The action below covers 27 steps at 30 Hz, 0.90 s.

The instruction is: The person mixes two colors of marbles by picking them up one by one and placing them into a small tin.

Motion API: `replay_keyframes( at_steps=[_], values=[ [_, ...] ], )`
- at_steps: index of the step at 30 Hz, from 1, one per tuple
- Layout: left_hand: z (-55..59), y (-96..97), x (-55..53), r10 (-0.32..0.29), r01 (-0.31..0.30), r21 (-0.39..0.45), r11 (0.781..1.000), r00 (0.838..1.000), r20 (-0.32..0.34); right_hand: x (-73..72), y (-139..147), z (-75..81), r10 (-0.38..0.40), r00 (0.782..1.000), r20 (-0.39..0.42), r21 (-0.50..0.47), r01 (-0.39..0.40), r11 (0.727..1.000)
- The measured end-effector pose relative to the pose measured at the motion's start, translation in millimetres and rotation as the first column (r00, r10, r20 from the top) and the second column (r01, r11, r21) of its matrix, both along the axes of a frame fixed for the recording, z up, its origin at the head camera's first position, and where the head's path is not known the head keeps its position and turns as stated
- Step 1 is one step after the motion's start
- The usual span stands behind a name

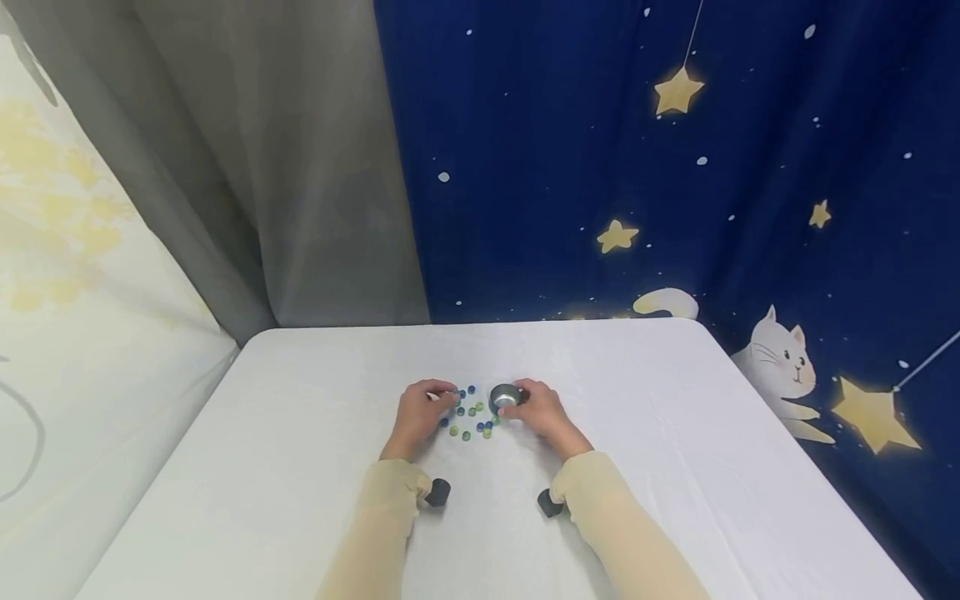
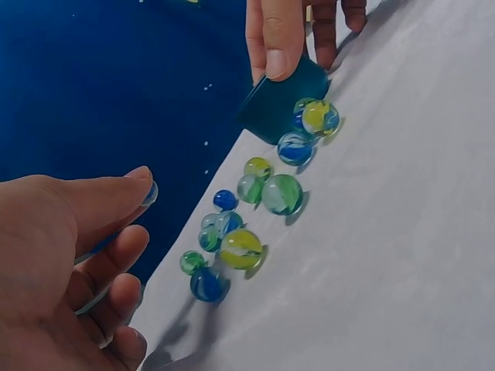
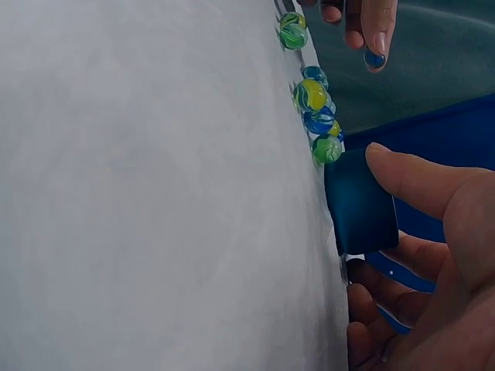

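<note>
Between thumb and forefinger, my left hand (image 1: pixel 418 417) pinches a blue glass marble (image 2: pixel 151 195), raised off the table at the left side of the scattered marbles. My right hand (image 1: pixel 546 413) grips a small round metal cup (image 1: pixel 505 399) by its rim and side; the cup stands upright on the table, its mouth facing up. Several glass marbles lie loose between the two hands: a yellow marble (image 2: pixel 242 250), a green marble (image 2: pixel 283 195) and a dark blue marble (image 2: pixel 206 284) are among them. A few rest right by the cup's wall.
A white cloth covers the table (image 1: pixel 300 467). Past its far edge hang a grey curtain (image 1: pixel 322 167) and a dark blue curtain (image 1: pixel 540 167) with stars and a cat. Each sleeve has a black block (image 1: pixel 438 492) at the wrist.
</note>
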<state>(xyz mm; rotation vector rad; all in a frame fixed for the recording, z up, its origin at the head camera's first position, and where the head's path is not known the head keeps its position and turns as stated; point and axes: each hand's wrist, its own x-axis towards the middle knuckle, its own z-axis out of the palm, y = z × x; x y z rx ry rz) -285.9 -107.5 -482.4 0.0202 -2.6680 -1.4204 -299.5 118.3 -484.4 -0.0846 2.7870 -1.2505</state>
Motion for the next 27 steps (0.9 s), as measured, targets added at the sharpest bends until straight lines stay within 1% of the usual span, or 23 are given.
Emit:
replay_keyframes(
  at_steps=[4,9,17,23,27],
  values=[
    [1.5,4.1,-0.5,0.002,-0.002,0.006,1.000,1.000,0.011,-0.3,0.5,-1.5,-0.002,1.000,0.004,-0.004,0.002,1.000],
    [2.5,8.4,-2.3,-0.007,0.007,-0.007,1.000,1.000,0.003,-0.9,1.1,-2.0,0.002,1.000,-0.004,-0.001,-0.002,1.000],
    [5.6,18.3,-6.8,-0.041,0.040,-0.004,0.999,0.999,-0.026,1.8,0.9,1.6,-0.004,1.000,-0.013,0.017,0.004,1.000],
    [11.5,25.5,-6.5,-0.062,0.060,-0.030,0.998,0.996,-0.064,3.5,0.0,3.2,-0.002,1.000,-0.007,0.032,0.002,0.999],
    [13.3,28.9,-6.9,-0.078,0.075,-0.037,0.996,0.995,-0.068,4.5,-0.3,4.6,-0.001,1.000,-0.003,0.036,0.001,0.999]
  ],
)
